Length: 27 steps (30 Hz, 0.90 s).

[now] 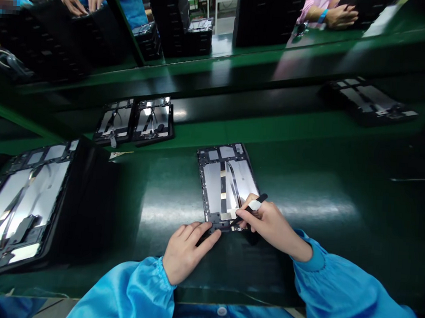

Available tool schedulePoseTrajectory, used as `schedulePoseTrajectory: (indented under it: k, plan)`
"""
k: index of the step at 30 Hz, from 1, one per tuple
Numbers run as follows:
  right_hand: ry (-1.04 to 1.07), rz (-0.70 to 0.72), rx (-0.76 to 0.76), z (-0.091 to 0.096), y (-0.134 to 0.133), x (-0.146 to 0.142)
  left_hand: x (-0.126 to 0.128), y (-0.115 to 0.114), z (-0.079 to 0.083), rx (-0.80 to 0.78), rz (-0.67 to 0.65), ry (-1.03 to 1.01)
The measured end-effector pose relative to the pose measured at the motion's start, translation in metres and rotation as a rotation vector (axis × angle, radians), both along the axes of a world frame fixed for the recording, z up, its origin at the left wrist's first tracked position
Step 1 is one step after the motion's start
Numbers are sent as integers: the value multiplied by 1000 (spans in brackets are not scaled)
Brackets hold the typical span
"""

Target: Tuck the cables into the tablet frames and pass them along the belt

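An opened tablet (213, 180) lies on the green bench in front of me, its silvery inside, dark frame and flat ribbon cables facing up. My left hand (188, 248) rests at its near left corner, fingers stretched out, with fingertips touching the edge. In my right hand (262, 219) are black tweezers (262, 198), gripped like a pen. Their tip points down at the near edge of the tablet, close to small parts. A small white piece (255, 205) shows on the tweezers, by my fingers.
A tall stack of opened tablets in black trays (58, 183) stands at left. Two opened tablets (152, 119) lie farther back, and another tablet (372, 99) sits far right. Black tray stacks (269, 18) rise behind. Across the bench are a co-worker's hands (80, 0) and another person's hands (341, 16).
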State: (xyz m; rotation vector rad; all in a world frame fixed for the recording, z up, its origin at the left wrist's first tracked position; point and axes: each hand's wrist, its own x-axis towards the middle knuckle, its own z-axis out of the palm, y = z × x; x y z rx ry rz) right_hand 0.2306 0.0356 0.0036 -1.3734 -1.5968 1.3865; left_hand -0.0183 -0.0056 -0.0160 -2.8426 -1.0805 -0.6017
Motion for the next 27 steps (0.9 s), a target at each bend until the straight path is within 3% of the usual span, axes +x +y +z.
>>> schedulePoseTrajectory:
  k: [6,13,19,22,24,27]
  plan:
    - [-1,-2,18,-2,0,-1,1,0,0,16,6,37]
    - [-9,-6,46,-1,-1,0,15,6,3,-75,64,63]
    - [86,-114,47,-6,-4,-1,-1,12,9,-145,-72,-96]
    - [83,-255,190,-7,-7,-2,6,16,8,-55,-93,-53]
    - [39,-418,369,-9,-9,-1,23,34,4,-57,-80,38]
    - [-11,-561,512,-19,-9,5,55,100,-4,-200,61,-3]
